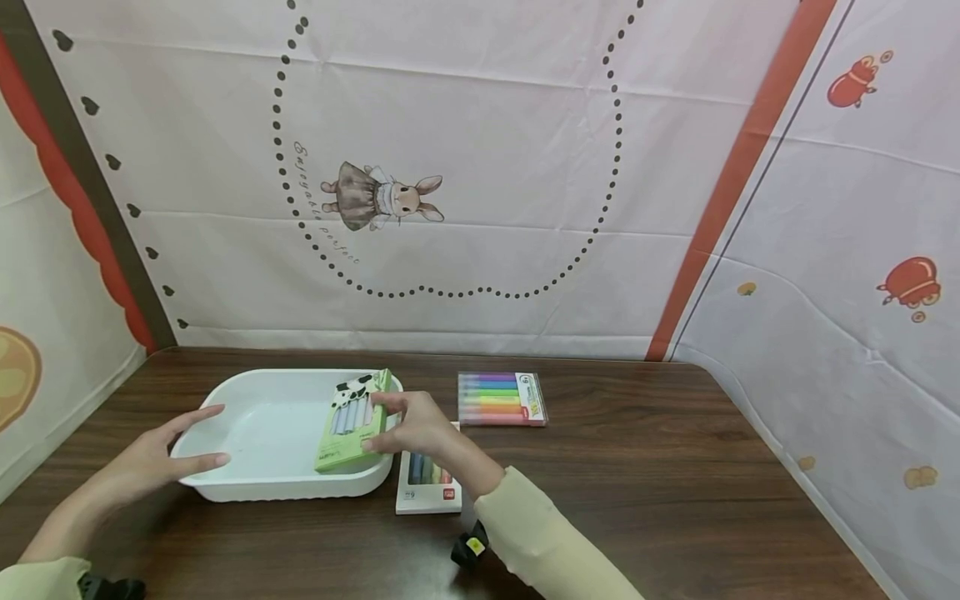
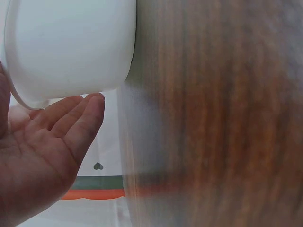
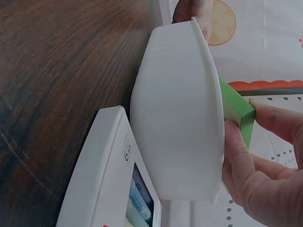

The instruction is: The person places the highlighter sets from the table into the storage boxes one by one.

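My right hand [image 1: 412, 425] pinches the right edge of a green cow-print box [image 1: 348, 433], with thumb and fingers on opposite faces. Through its window show pale, pen-like sticks. The box slants over the right end of a white plastic tray [image 1: 262, 494], its lower end inside the rim. At the tray's left end my left hand [image 1: 153, 454] holds the rim, thumb over it and fingers along the outer wall [image 2: 71, 47]. From the right wrist, the green box [image 3: 239, 111] pokes out above the rim, and its other end is hidden behind the wall.
A white windowed box of colored pens [image 1: 427, 497] lies right beside the tray, partly under my right forearm. Farther back lies a clear pack of rainbow markers [image 1: 498, 400]. Printed cloth [image 1: 510, 167] hangs behind the wooden table [image 1: 637, 483].
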`<state>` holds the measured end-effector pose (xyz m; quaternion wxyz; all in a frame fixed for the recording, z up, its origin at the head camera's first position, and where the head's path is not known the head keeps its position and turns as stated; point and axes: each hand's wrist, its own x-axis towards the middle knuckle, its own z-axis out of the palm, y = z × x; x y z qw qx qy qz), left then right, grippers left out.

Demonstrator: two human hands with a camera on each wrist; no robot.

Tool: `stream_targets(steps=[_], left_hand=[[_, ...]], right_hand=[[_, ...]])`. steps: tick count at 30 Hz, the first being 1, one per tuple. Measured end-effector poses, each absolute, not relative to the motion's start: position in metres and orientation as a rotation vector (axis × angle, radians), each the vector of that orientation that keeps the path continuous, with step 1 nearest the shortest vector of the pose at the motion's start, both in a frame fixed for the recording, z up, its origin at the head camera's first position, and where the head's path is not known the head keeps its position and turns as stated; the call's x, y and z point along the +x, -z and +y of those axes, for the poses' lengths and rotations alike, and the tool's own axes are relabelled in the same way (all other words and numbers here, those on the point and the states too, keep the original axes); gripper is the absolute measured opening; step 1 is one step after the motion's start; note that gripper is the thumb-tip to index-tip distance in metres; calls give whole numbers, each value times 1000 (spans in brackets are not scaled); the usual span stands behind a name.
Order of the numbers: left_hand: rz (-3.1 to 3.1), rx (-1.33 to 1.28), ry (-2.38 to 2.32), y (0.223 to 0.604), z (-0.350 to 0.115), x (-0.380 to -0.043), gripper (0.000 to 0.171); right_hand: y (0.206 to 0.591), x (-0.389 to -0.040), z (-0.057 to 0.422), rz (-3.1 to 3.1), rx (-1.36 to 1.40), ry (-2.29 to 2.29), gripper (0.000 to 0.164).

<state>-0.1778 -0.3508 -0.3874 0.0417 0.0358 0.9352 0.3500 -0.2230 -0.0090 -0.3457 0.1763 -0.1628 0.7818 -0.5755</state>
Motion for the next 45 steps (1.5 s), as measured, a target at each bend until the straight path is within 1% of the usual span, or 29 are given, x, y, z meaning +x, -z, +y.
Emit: stream_targets(steps=[9, 16, 28, 35, 45], left_hand=[[2860, 114, -1072, 387, -352, -178, 79], [2861, 126, -1078, 388, -352, -179, 79], [2859, 95, -1054, 389, -352, -180, 80], [2853, 97, -1056, 389, -353, -181, 79], [2863, 121, -1068, 389, -352, -180, 78]], right_hand=[[342, -223, -16, 2234, -413, 1574, 63], [338, -224, -22, 2304, -394, 1499, 63], [336, -227, -30, 2304, -321, 1507, 65], [335, -226, -37, 2330, -331, 1459, 61], [338, -221, -46, 2358, -349, 1378, 61]])
